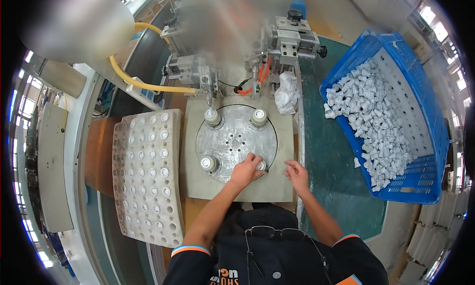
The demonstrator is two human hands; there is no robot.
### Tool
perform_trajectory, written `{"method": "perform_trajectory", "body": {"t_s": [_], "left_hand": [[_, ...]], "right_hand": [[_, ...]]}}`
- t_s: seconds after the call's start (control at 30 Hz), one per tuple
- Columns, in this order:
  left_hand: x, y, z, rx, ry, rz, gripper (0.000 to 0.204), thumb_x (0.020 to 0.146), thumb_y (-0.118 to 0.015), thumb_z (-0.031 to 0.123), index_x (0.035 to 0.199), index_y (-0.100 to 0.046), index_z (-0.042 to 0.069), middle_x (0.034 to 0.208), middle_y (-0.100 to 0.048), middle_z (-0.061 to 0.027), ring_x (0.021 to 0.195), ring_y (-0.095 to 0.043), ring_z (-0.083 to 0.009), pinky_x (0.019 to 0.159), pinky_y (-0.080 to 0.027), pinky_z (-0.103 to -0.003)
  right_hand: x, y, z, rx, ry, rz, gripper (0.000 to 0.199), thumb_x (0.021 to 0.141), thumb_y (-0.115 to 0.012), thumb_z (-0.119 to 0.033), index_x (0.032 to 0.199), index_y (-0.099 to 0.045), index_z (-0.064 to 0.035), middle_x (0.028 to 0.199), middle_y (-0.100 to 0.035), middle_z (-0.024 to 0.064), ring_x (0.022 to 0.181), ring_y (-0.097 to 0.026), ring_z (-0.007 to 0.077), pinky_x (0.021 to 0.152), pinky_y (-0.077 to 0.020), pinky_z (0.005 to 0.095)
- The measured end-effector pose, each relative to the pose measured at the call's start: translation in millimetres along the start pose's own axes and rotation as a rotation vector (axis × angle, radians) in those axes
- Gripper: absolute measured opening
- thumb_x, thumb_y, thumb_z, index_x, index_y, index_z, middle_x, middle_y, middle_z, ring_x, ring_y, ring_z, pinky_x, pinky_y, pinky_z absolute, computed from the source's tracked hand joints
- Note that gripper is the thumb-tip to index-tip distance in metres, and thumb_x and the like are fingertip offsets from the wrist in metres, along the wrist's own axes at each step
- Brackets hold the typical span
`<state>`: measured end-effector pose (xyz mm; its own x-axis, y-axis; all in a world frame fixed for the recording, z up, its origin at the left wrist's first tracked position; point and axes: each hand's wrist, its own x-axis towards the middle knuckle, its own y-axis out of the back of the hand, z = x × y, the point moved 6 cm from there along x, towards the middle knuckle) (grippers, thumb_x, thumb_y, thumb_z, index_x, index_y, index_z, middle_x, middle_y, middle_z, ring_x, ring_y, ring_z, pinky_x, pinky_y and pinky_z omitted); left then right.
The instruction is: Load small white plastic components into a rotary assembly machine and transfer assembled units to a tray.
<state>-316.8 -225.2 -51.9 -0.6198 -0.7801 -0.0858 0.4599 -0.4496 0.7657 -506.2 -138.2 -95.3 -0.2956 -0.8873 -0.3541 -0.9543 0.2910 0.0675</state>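
Note:
A round metal turntable (235, 145) lies in front of me, with white round holders around its rim. The far left holder (212, 118) sits under a nozzle. Another holder (258, 118) is at the far right, and a third (209, 163) at the near left. My left hand (246, 170) has its fingers closed at the white round piece (261, 165) in the near right holder, partly hiding it. Just right of the turntable, my right hand (297, 178) hovers with thumb and fingers pinched together. Whatever it may hold is too small to make out.
On the left stands a pale tray (148, 176) with rows of holes, many filled with white round pieces. A blue crate (420, 181) at right holds a heap of white cup-shaped parts (378, 121). Machine heads (292, 40) and a yellow hose (148, 86) are at the back.

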Motion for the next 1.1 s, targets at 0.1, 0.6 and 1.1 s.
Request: {"method": "perform_trajectory", "body": {"t_s": [0.1,0.6,1.1], "left_hand": [[5,6,4,0.06,0.01,-0.055,0.041,0.076,-0.069,0.031,0.107,-0.053,0.011,0.1,-0.053,-0.0099,0.076,-0.062,-0.0338,0.066,-0.051,-0.043],[2,-5,-2,0.1,0.209,-0.014,0.047,0.082,-0.064,0.035,0.118,-0.045,0.013,0.096,-0.06,-0.0116,0.08,-0.063,-0.03,0.066,-0.05,-0.041],[-305,118,-39,-0.077,0.875,0.891,0.044,0.078,-0.072,0.021,0.115,-0.052,0.01,0.097,-0.063,-0.0102,0.078,-0.063,-0.0213,0.072,-0.05,-0.034]], "right_hand": [[2,21,16,0.02,-0.072,0.044,0.02,0.092,-0.051,-0.011,0.108,-0.061,-0.0051,0.084,-0.063,0.0035,0.069,-0.056,0.0074,0.058,-0.0445,0.0216],[144,-36,-102,-0.454,0.494,-0.017,0.034,0.078,-0.065,-0.009,0.111,-0.059,-0.0031,0.099,-0.058,0.0135,0.081,-0.061,0.0241,0.074,-0.049,0.0333],[151,-94,-136,-0.923,0.674,-0.088,0.032,0.077,-0.069,-0.023,0.101,-0.061,-0.0033,0.094,-0.059,0.0117,0.083,-0.057,0.0274,0.075,-0.0467,0.0357]]}}
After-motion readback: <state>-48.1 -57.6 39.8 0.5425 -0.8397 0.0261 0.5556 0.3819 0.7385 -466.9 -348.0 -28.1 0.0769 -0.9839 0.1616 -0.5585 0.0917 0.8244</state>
